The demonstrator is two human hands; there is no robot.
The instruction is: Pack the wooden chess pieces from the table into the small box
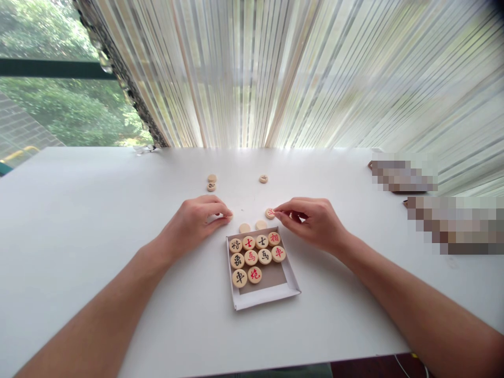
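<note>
A shallow white cardboard box (264, 296) lies on the white table (79, 220), with several round wooden chess pieces (251, 257) marked in red and black laid in rows inside it. My left hand (196, 223) rests just left of the box's far edge, fingers curled, its tips pinched on a piece (229, 214) that barely shows. My right hand (313, 220) sits right of it, fingertips touching a red-marked piece (270, 213) on the table. Two blank-faced pieces (252, 227) lie between my hands, just beyond the box.
Three more pieces lie farther back: two together (211, 182) and one alone (263, 179). Blurred-out items (405, 174) sit at the table's right side. A striped curtain (299, 73) hangs behind the table, with a window (59, 94) at the left.
</note>
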